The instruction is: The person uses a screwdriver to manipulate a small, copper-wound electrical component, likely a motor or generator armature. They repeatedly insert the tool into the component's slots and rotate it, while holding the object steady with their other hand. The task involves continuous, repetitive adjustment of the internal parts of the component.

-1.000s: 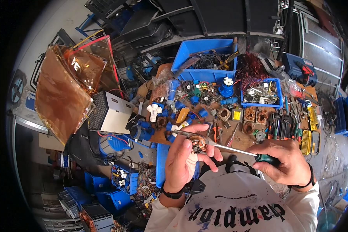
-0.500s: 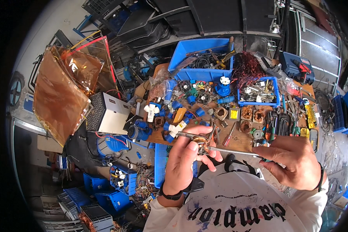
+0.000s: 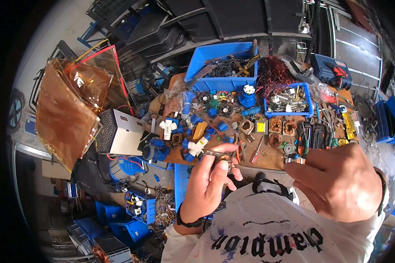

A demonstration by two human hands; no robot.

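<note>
Coppery, ring-shaped metalwork [image 3: 224, 158] sits half hidden, pinched in the left hand [image 3: 206, 186]; whether the curled right hand [image 3: 340, 184] holds anything, I cannot tell.

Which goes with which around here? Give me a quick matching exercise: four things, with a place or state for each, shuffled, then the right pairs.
Things:
1. small round part
2. big blue bin
3. large brown sheet
4. small blue tray

Places or states:
A. left of the wooden bench
B. holding loose metal pieces
C. held in the left hand
D. holding dark cables

Pairs: 1-C, 2-D, 3-A, 4-B
</note>
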